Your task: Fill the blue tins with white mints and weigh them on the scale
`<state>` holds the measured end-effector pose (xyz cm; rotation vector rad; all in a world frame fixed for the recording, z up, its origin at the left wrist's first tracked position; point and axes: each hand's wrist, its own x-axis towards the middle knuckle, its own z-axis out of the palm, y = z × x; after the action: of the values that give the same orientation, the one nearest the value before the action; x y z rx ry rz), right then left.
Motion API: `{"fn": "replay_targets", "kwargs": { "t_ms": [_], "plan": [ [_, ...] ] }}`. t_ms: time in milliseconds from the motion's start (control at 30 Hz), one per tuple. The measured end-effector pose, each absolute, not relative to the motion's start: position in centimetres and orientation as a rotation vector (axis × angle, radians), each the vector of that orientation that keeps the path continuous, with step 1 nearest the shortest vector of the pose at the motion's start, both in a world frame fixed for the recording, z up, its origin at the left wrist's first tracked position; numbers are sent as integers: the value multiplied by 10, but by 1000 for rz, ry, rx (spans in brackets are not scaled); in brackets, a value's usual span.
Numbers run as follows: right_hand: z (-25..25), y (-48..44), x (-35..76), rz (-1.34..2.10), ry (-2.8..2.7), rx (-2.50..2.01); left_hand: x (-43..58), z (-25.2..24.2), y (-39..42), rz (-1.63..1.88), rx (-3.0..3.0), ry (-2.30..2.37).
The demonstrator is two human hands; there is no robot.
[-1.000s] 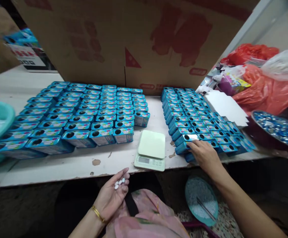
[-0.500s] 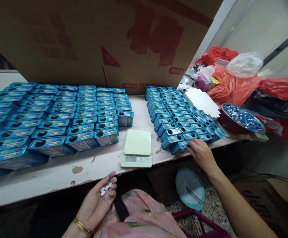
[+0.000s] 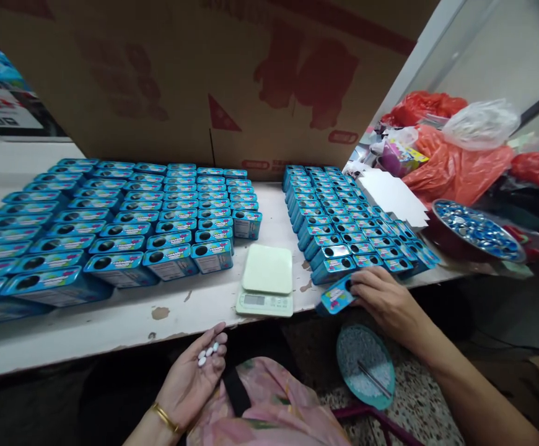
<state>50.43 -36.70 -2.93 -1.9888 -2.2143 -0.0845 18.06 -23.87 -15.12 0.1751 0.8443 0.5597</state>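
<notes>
My left hand (image 3: 199, 365), palm up with curled fingers, cradles several small white oval tablets (image 3: 208, 353) below the table edge. My right hand (image 3: 381, 300) grips one end of a blue tin (image 3: 337, 298) with a dark round hole in its top. That tin is tilted and sits out past the table's front edge, just in front of the right block of like tins (image 3: 344, 217). Between the two blocks lies a pale green kitchen scale (image 3: 267, 269) with a bare plate. Its display is too small to read.
More blue tins (image 3: 121, 266) stand in rows at left. Behind rises a large cardboard box (image 3: 181, 74). At right are white card pieces (image 3: 393, 192), plastic bags (image 3: 464, 164) and a bowl of shiny blue caps (image 3: 478, 232). A teal basin (image 3: 367, 371) with white bits is below.
My right hand has pulled the blue tin out of its row toward me and tipped it. The left hand still cups the white tablets. The view has shifted slightly.
</notes>
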Motion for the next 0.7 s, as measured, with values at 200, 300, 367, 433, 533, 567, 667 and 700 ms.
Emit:
{"fn": "replay_targets", "kwargs": {
  "t_ms": [200,300,367,433,533,567,667,700],
  "plan": [
    [-33,-271,473,-102,-2339,-1662,183,-152,-242,566,182,818],
    [-47,-229,473,-71,-2454,-1443,179,-151,-243,588,155,843],
    [-52,-210,478,-23,-2526,-1325,176,-151,-243,600,141,858],
    [-54,-199,485,31,-2566,-1273,174,-152,-242,610,130,865],
    [-55,-196,493,28,-2484,-1336,174,-155,-242,611,115,865],
    [-55,-198,494,5,-2433,-1373,174,-156,-242,609,111,864],
    [-57,-212,490,-80,-2233,-1498,173,-157,-242,603,98,854],
    [-56,-219,488,-103,-2163,-1535,173,-157,-242,601,92,851]
  ]
}}
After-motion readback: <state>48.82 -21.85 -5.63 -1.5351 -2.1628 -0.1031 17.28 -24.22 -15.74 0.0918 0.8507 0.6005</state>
